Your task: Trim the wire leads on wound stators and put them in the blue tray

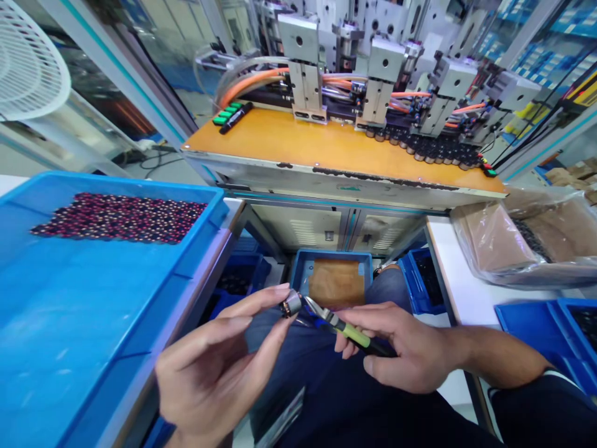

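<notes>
Between the thumb and fingertips of my left hand (209, 361) is a small cylindrical metal part (292, 303), silver on its side with copper-coloured bits at one end. It looks like a small motor piece, though its exact kind is hard to make out. My right hand (405, 345) is wrapped round the green and black handles of a pair of pliers (347, 331). The jaws of the pliers point left and lie close to the end of the metal part; whether they touch it I cannot tell.
A large blue tray (93, 292) with rows of small dark and red parts stands at left. Ahead is a machine with an orange worktop (270, 140), dark cylinders (433, 149) lined up on it. Below sits a blue bin (298, 274); a plastic-lined box (504, 230) is at right.
</notes>
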### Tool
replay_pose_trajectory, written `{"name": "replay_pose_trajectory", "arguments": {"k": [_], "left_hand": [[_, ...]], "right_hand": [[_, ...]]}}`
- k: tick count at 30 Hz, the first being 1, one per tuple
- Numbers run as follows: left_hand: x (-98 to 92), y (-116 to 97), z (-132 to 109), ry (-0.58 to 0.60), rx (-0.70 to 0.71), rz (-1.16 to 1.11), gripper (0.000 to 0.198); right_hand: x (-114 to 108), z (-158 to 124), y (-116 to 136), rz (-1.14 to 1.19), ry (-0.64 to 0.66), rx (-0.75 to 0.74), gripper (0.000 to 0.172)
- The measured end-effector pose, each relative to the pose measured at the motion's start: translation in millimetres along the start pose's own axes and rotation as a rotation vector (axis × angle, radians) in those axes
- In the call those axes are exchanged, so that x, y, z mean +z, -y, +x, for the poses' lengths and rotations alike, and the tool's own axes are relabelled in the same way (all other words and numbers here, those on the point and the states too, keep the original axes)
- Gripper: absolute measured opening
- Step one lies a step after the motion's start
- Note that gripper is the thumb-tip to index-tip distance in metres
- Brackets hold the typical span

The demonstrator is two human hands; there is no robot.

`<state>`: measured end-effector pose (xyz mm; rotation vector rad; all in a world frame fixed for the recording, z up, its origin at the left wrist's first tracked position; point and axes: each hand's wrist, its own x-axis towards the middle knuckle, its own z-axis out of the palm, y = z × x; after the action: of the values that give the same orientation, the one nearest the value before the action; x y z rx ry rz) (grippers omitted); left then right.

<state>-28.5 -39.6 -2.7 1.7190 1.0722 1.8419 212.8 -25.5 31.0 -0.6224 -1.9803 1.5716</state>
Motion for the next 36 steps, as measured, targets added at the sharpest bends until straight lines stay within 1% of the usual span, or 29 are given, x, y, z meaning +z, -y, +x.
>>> {"name": "replay_pose_trajectory", "arguments": {"k": [3, 7, 13, 18, 22, 25, 29, 32, 36], "left_hand": [[-1.7, -3, -1, 0.003, -0.03, 0.022, 0.049], [-3.2, -5, -4, 0.004, -0.048, 0.016, 0.053], [-2.3, -7, -5, 0.02, -0.094, -0.021, 0.051], [0.0, -12, -5, -0.009, -0.146, -0.012, 0.05], [1.1, -13, -5, -0.02, -0.173, 0.0, 0.048], [1.0, -13, -6, -0.017, -0.166, -0.009, 0.049], [0.4, -12, -5, -0.016, -0.157, 0.005, 0.048], [-0.7, -6, -5, 0.029, -0.1, 0.012, 0.05], [-3.8, 6, -8, 0.101, 0.006, 0.053, 0.059]], "right_hand": [[2, 3, 2, 0.0, 0.005, 0.008, 0.058], [3, 5, 4, 0.01, -0.002, 0.02, 0.061], [6, 4, 1, 0.067, -0.016, 0.046, 0.049], [6, 7, 5, 0.093, -0.007, 0.145, 0.039], [4, 8, 9, 0.112, -0.004, 0.177, 0.035], [3, 9, 10, 0.117, 0.002, 0.206, 0.028], [5, 10, 12, 0.068, -0.006, 0.208, 0.013], [8, 10, 15, 0.011, -0.054, 0.213, 0.013], [8, 11, 15, -0.093, -0.1, 0.266, 0.014]]}}
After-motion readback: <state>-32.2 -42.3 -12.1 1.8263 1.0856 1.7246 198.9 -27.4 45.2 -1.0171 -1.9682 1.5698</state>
